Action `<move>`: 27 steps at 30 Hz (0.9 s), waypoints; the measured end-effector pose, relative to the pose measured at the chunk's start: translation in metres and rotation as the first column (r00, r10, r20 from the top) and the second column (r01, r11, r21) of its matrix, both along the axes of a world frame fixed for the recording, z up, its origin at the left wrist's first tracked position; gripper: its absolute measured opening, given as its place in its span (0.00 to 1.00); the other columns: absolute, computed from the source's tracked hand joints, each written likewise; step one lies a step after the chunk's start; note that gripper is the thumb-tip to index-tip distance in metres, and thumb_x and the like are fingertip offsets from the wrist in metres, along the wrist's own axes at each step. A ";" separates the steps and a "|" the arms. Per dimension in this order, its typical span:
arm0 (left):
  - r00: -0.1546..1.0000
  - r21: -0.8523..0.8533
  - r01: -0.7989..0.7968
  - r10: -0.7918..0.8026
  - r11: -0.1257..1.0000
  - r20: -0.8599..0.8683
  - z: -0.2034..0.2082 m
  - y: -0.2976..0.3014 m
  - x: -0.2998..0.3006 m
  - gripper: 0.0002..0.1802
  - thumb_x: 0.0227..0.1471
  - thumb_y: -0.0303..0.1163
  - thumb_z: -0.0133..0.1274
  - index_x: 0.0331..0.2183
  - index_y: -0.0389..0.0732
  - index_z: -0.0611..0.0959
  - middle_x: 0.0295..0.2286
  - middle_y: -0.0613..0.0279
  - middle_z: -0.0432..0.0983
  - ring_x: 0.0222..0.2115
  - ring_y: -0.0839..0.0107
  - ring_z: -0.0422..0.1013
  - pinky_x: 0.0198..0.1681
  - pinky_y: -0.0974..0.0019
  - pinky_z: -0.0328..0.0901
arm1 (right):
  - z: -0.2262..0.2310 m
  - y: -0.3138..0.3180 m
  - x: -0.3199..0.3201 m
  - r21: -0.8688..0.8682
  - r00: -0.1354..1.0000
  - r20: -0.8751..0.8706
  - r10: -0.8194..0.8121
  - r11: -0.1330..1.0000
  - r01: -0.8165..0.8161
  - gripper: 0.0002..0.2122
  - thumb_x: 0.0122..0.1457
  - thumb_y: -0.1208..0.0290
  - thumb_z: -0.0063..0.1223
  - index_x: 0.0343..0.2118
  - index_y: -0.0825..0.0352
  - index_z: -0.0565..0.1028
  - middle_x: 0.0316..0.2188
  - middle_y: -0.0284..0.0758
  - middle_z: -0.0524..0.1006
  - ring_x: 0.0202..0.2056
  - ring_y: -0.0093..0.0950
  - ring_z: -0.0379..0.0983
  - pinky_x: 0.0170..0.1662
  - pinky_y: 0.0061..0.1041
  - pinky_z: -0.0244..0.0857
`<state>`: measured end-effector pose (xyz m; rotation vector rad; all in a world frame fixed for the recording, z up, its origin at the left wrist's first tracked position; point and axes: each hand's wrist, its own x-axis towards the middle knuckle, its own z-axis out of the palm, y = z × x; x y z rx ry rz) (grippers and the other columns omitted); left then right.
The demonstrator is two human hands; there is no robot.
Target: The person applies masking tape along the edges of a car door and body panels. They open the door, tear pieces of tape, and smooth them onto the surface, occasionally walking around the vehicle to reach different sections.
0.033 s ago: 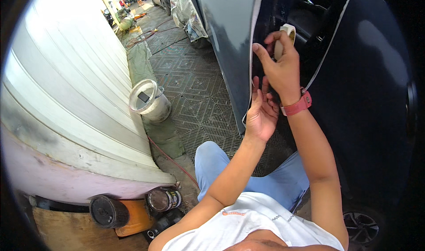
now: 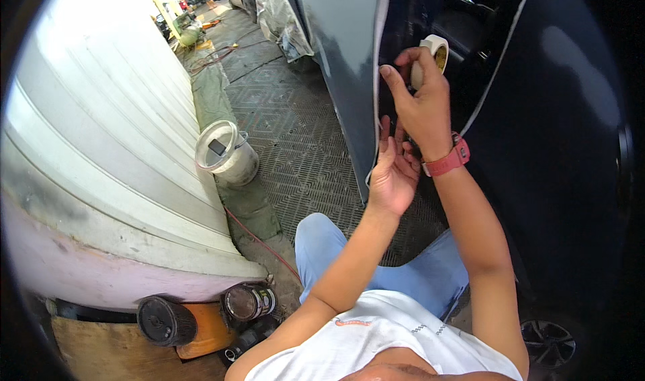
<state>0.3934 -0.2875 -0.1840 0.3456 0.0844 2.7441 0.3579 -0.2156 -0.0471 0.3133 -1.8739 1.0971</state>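
Note:
A dark grey car door [image 2: 342, 52] stands open ahead of me, a pale strip [image 2: 377, 65] running along its upright edge. My right hand [image 2: 426, 109] holds a roll of cream masking tape [image 2: 438, 46] with its fingers, and its thumb points at the door edge. Just below, my left hand [image 2: 395, 179] is at the inner side of the same edge, palm showing, fingers stretched upward and apart. Its fingertips are close to the strip; whether they touch it is hard to tell. A red watch [image 2: 447, 159] is on my right wrist.
Dark car bodywork [image 2: 564, 146] fills the right side. To the left are a white bucket [image 2: 232, 156] with a dark rectangular object on it, a ribbed white wall [image 2: 114, 125], a red hose [image 2: 262, 240] and several cans, one dark [image 2: 161, 320]. Patterned matting [image 2: 289, 132] covers the floor.
Both hands, the tape roll and the door edge appear slightly farther left in the view. My hold on the tape looks the same.

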 end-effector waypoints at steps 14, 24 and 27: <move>0.934 -0.930 -0.356 0.071 0.089 -0.351 -0.148 -0.107 0.118 0.14 0.57 0.26 0.68 0.45 0.37 0.86 0.51 0.56 0.77 0.45 0.70 0.77 0.49 0.65 0.75 | -0.228 0.017 0.180 -0.241 0.439 0.737 0.514 0.806 -0.540 0.34 0.69 0.72 0.52 0.73 0.67 0.49 0.48 0.58 0.78 0.50 0.56 0.78 0.56 0.45 0.70; 0.479 -0.391 -0.856 -0.232 -0.338 -0.847 -0.025 -0.120 0.083 0.03 0.57 0.23 0.65 0.33 0.35 0.86 0.30 0.60 0.83 0.30 0.73 0.77 0.37 0.69 0.70 | -0.250 -0.001 0.142 -0.394 0.459 0.624 0.632 0.762 -0.514 0.08 0.71 0.69 0.54 0.47 0.64 0.71 0.22 0.32 0.76 0.19 0.23 0.71 0.20 0.27 0.63; 0.479 -0.568 -0.700 0.305 -0.433 -0.823 -0.014 -0.148 0.049 0.01 0.57 0.20 0.63 0.33 0.35 0.86 0.32 0.60 0.83 0.32 0.72 0.77 0.36 0.68 0.70 | -0.225 -0.002 0.156 0.260 0.899 -0.027 0.437 0.871 -0.416 0.12 0.61 0.72 0.66 0.45 0.63 0.75 0.25 0.34 0.79 0.21 0.32 0.75 0.25 0.28 0.68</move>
